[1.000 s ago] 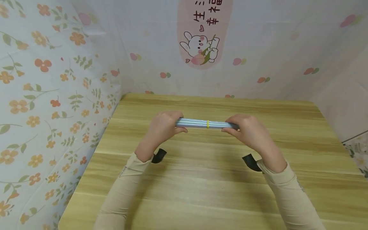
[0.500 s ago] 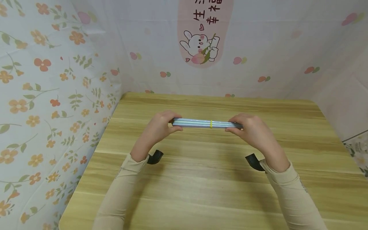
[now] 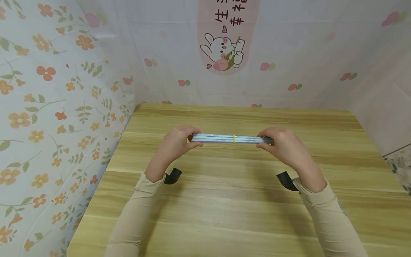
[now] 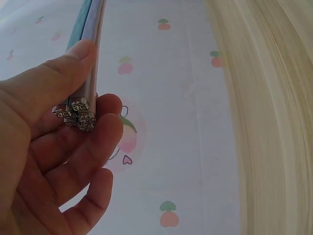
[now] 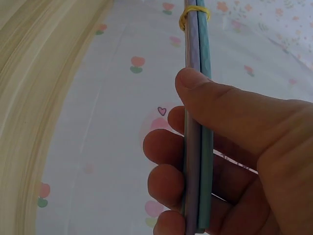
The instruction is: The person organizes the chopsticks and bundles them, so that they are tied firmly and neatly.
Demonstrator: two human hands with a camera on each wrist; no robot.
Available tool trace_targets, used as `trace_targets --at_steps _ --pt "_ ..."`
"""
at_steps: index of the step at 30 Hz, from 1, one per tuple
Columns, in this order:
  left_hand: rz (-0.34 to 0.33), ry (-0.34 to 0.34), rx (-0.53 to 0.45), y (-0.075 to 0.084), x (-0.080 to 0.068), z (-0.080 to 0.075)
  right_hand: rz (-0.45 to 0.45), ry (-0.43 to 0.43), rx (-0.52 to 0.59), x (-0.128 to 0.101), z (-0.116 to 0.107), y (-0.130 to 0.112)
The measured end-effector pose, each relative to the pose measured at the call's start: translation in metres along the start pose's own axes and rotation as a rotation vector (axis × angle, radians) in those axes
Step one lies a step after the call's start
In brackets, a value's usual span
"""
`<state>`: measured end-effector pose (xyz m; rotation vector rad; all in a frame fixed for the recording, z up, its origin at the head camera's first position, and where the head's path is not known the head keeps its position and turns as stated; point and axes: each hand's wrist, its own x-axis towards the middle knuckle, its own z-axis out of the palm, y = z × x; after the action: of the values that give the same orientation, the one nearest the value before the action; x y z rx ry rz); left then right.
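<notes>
1. Two hands hold a bunch of sticks point(image 3: 232, 139) up over the table point(image 3: 224, 200), not touching it. The sticks lie flat, going from left to right
2. The left hand point(image 3: 174, 142) pinches one end. Its thumb sits on top and its fingers curl under. The wrist view shows shiny silver tips point(image 4: 76, 111) at this end, right by the fingers point(image 4: 93, 147)
3. The right hand point(image 3: 284, 144) grips the other end. Its thumb presses one side and its curled fingers point(image 5: 164, 147) hug the other side
4. The sticks are blue and light purple. A yellow band point(image 3: 233, 139) goes round them near the middle. In the right wrist view the band point(image 5: 194, 13) looks thin
5. I think the band could slip. It is only one thin band, so if a hand pulls or twists, the sticks could slide apart and fan out
6. I think a stick could drop. Each hand holds just the very end, so a loose stick in the middle of the bunch could fall onto the table and roll
7. I think the band could snap if the sticks get bent too hard
8. The walls point(image 3: 57, 89) have flowers and a bunny picture point(image 3: 224, 53) on them. Dark straps point(image 3: 173, 176) show at both wrists
</notes>
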<state>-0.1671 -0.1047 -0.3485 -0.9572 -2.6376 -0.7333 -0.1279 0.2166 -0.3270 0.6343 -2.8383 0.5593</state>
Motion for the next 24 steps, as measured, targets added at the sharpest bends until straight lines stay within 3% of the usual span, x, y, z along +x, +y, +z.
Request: trace_targets --at_steps 16,24 --pt "-0.025 -0.016 0.017 -0.0056 -0.0018 0.0008 0.011 -0.003 0.012 -0.0048 -0.0002 0.0078" --pt "0.006 -0.015 0.044 -0.0094 -0.0049 0.0056 0.026 -0.018 0.013 -0.0074 0.0048 0.0105"
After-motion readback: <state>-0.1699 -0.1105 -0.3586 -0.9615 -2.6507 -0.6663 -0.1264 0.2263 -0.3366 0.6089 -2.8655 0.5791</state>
